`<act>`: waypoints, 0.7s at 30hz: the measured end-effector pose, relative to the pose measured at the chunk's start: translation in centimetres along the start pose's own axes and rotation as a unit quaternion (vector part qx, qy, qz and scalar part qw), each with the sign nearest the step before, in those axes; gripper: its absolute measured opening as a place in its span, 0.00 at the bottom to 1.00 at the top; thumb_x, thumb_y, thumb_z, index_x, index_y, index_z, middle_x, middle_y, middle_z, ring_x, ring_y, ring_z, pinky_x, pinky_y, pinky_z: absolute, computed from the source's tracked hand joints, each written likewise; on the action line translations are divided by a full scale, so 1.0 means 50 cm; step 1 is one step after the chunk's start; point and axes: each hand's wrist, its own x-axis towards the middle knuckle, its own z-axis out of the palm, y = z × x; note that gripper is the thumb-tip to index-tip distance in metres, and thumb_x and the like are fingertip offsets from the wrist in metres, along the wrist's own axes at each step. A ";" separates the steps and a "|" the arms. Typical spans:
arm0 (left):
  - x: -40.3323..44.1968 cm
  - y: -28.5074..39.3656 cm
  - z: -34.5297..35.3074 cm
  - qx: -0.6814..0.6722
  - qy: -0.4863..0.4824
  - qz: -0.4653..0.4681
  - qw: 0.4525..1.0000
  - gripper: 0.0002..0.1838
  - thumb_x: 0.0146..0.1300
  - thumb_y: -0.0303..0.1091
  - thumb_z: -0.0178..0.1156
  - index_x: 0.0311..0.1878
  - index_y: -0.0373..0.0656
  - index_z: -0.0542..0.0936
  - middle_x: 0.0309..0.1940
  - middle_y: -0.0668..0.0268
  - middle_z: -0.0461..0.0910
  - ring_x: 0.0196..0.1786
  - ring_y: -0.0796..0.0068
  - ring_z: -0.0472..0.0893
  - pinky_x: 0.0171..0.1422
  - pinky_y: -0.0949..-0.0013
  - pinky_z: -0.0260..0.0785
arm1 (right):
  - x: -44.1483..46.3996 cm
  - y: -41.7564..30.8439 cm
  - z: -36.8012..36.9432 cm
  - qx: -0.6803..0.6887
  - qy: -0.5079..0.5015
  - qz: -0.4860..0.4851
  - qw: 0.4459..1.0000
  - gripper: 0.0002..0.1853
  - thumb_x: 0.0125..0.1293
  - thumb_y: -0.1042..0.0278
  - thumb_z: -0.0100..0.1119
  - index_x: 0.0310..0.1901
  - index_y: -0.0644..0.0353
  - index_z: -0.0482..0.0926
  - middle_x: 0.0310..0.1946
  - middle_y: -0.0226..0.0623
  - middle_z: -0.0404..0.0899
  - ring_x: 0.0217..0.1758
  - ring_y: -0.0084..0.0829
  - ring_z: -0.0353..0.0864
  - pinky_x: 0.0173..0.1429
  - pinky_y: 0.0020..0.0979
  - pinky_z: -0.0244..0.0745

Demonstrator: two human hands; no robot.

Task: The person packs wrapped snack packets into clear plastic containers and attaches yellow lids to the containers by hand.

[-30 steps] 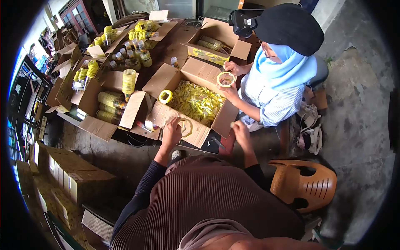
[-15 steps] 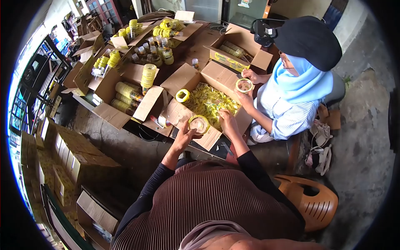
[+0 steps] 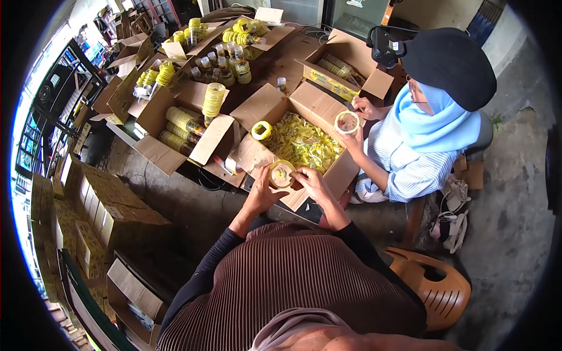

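Over the near flap of an open cardboard box point(image 3: 321, 104), my left hand point(image 3: 261, 196) holds a round, ring-like roll point(image 3: 283, 184), pale with a yellow rim, probably tape. From the other side, the fingers of my right hand point(image 3: 315, 186) are closed on its edge; whether they pinch a loose end is too small to tell. Crumpled yellow strips point(image 3: 307, 143) fill the box just beyond my hands. Another yellow roll point(image 3: 267, 136) rests at the box's left side.
At right, a co-worker point(image 3: 404, 146) in a striped shirt holds a similar ring point(image 3: 338, 123). Left stands a carton point(image 3: 161, 157) of stacked rolls, with an upright yellow stack point(image 3: 214, 100) beside it. Clear-topped containers point(image 3: 219, 64) stand further back. An orange plastic chair point(image 3: 451, 295) is at lower right.
My right hand has come out of the yellow strips, moving left and down to the roll's right edge. The left hand still holds the roll. The view has shifted slightly.
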 end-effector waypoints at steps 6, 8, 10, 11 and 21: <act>0.015 -0.022 0.008 0.077 -0.064 -0.013 0.995 0.32 0.45 0.44 0.75 0.51 0.38 0.77 0.46 0.57 0.80 0.52 0.53 0.73 0.56 0.57 0.68 | -0.043 0.009 -0.040 0.099 -0.030 0.119 0.987 0.16 0.72 0.58 0.53 0.43 0.66 0.79 0.30 0.35 0.82 0.30 0.25 0.84 0.34 0.25 0.80; 0.012 -0.036 0.026 0.039 -0.069 -0.055 0.995 0.31 0.47 0.45 0.75 0.51 0.38 0.77 0.45 0.57 0.80 0.53 0.52 0.73 0.58 0.57 0.67 | -0.076 0.005 -0.070 0.053 -0.060 0.058 0.995 0.16 0.73 0.60 0.52 0.45 0.69 0.78 0.36 0.36 0.83 0.34 0.25 0.85 0.34 0.27 0.81; 0.012 -0.044 0.034 0.034 -0.083 -0.082 0.993 0.31 0.47 0.45 0.75 0.51 0.37 0.76 0.45 0.56 0.80 0.54 0.53 0.75 0.59 0.58 0.67 | -0.110 0.011 -0.107 0.018 -0.088 0.109 0.990 0.15 0.72 0.62 0.54 0.47 0.68 0.78 0.40 0.35 0.82 0.37 0.26 0.84 0.34 0.27 0.81; 0.013 -0.048 0.035 0.009 -0.080 -0.108 0.991 0.31 0.47 0.44 0.76 0.50 0.37 0.76 0.45 0.55 0.80 0.52 0.54 0.76 0.58 0.58 0.68 | -0.129 0.044 -0.124 -0.013 -0.119 0.157 0.980 0.14 0.71 0.63 0.56 0.47 0.67 0.78 0.39 0.34 0.82 0.37 0.25 0.84 0.34 0.26 0.80; 0.009 -0.068 0.039 -0.032 -0.115 -0.154 0.981 0.32 0.46 0.41 0.77 0.51 0.36 0.74 0.46 0.53 0.79 0.51 0.53 0.79 0.57 0.58 0.71 | -0.216 0.393 -0.140 -0.306 0.130 0.182 0.925 0.12 0.51 0.67 0.71 0.36 0.61 0.81 0.34 0.41 0.83 0.38 0.42 0.83 0.44 0.39 0.78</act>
